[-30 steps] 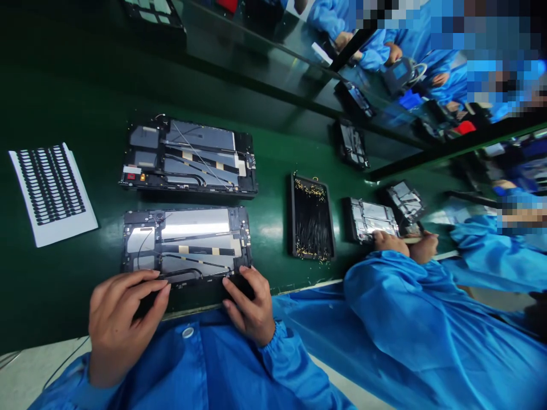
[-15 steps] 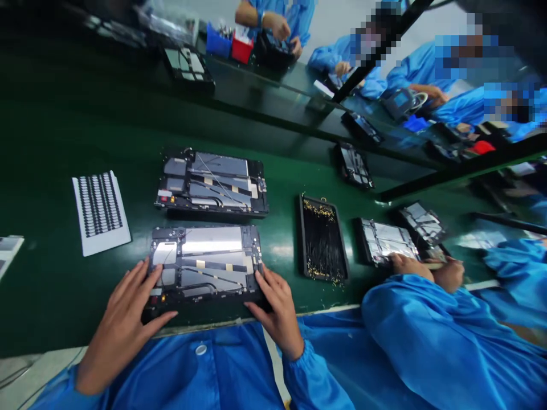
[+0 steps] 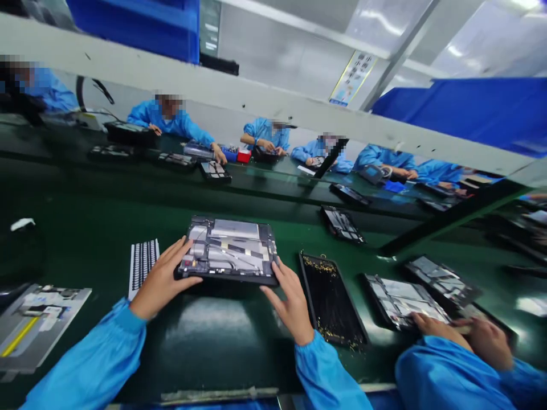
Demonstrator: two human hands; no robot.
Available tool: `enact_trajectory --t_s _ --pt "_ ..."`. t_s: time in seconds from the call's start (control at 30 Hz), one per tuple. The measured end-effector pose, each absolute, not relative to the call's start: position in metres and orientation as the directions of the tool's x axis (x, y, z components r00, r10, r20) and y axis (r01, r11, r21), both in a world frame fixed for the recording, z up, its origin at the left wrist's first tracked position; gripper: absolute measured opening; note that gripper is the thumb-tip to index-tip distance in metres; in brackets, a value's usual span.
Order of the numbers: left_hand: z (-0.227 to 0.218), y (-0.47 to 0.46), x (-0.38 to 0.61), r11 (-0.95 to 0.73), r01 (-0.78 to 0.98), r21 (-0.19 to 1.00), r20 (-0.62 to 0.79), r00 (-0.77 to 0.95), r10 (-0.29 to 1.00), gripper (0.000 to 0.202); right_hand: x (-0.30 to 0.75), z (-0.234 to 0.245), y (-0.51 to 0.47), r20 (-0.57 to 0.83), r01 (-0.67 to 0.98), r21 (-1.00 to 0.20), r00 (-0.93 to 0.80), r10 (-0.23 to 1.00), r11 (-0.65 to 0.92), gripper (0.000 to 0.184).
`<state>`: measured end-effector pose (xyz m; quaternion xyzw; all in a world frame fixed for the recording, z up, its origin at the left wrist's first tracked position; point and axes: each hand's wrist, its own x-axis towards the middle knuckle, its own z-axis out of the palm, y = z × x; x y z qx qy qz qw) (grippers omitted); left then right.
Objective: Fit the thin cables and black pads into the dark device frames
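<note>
An opened tablet-like device point(image 3: 237, 249), with silver battery panels, dark strips and thin cables showing, is held level between my two hands over the green bench. My left hand point(image 3: 162, 282) grips its left end, thumb along the near edge and fingers over the top. At the right end, my right hand point(image 3: 291, 296) presses its fingers on the corner, with the thumb under the near edge. Whether another device lies beneath it is hidden. Beside my left hand lies a white sheet with rows of small black pieces point(image 3: 143, 262), partly covered by that hand.
A black tray point(image 3: 335, 302) of thin black cables with gold ends sits to the right. Beyond it, a co-worker's hands point(image 3: 465, 336) touch another opened device point(image 3: 405, 299). A grey panel with a yellow strip point(image 3: 47, 324) lies at left. Several people work across the bench.
My hands have moved the near device forward, away from me, to where the second device lay; that second one no longer shows separately. The camera view has tilted up.
</note>
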<state>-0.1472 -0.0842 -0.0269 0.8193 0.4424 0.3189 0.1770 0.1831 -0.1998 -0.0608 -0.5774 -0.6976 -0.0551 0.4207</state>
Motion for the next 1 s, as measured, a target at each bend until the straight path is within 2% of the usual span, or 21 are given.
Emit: enact_trajectory --t_s 0.13,0.3,0.37,0.47,0.6,0.77,1.0 --pt "-0.042 -0.04 -0.136 -0.487 0.55 0.678 0.302 0.396 0.867 0.084 0.189 -0.078 -0.157 0.653 0.833 -0.445 0.052 0.756 0.328 0.058" --pt "-0.073 -0.054 -0.131 -0.454 0.425 0.783 0.337 0.323 0.884 0.099 0.183 -0.097 -0.161 0.589 0.793 -0.526 0.08 0.804 0.307 0.072" --pt "-0.083 -0.062 -0.127 -0.422 0.392 0.818 0.334 0.274 0.902 0.103 0.18 -0.1 -0.164 0.622 0.789 -0.529 0.109 0.775 0.314 0.067" --pt "-0.093 -0.067 -0.122 -0.389 0.386 0.836 0.311 0.251 0.917 0.107 0.177 -0.103 -0.167 0.672 0.792 -0.531 0.175 0.72 0.303 0.058" --pt "-0.097 -0.068 -0.123 -0.382 0.374 0.845 0.297 0.266 0.917 0.11 0.182 -0.107 -0.173 0.624 0.759 -0.567 0.144 0.768 0.319 0.066" --pt "-0.096 -0.07 -0.126 -0.395 0.352 0.849 0.309 0.275 0.91 0.098 0.19 -0.113 -0.179 0.563 0.748 -0.612 0.185 0.805 0.256 0.052" --pt "-0.095 -0.067 -0.126 -0.449 0.333 0.829 0.371 0.274 0.887 0.091 0.186 -0.112 -0.173 0.637 0.767 -0.567 0.177 0.75 0.301 0.049"
